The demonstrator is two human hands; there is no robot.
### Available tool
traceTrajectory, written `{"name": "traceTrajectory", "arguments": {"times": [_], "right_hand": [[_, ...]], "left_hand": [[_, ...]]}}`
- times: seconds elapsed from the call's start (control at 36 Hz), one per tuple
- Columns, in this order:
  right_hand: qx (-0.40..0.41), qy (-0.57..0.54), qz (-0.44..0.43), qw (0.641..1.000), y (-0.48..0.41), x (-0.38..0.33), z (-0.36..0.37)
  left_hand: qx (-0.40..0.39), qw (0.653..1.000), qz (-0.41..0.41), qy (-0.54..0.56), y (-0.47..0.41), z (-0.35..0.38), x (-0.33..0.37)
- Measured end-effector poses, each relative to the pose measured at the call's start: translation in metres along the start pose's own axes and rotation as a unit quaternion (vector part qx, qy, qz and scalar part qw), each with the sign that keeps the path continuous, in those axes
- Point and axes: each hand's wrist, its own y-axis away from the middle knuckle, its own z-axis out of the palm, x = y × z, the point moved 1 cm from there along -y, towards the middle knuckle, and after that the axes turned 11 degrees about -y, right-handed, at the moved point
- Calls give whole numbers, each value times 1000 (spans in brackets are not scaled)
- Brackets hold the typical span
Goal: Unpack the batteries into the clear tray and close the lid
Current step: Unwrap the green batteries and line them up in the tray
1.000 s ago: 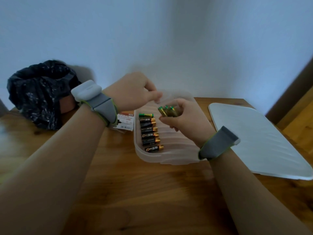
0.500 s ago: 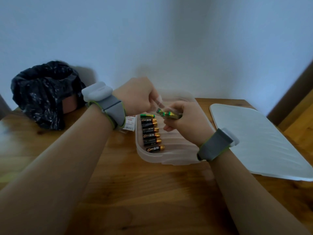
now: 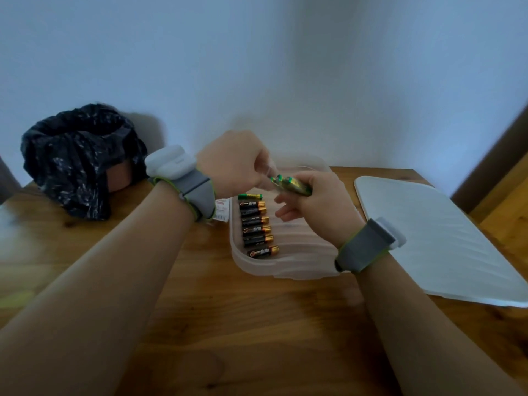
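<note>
Batteries [image 3: 255, 227] lie side by side in a row at the left side of the clear tray [image 3: 285, 267], which stands on the table [image 3: 228, 324]. Above the tray, the right hand [image 3: 317, 201] grips a pack [image 3: 291, 185] of green batteries. The left hand [image 3: 231, 164] has its fingers curled and pinches the clear wrap [image 3: 267, 168] at the end of the pack; this part is blurred. The lid [image 3: 428, 238] lies flat on the table, just right of the tray. A black bag [image 3: 77, 161] sits far left by the wall.
</note>
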Motion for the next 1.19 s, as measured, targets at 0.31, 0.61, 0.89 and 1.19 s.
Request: {"name": "traceTrajectory", "arguments": {"times": [0.31,0.61,0.89,1.19], "right_hand": [[4,33,17,999,-3,4,-5],[7,55,36,998,-4,6,-6],[49,-20,71,996,-1,-3,-6],[58,-62,102,991,-2,-2,-5]], "left_hand": [[142,966,-74,201,-1,3,-20],[140,928,-132,318,0,11,-28],[121,966,-102,205,-12,33,-34],[-5,998,-66,1,-42,58,-36]]}}
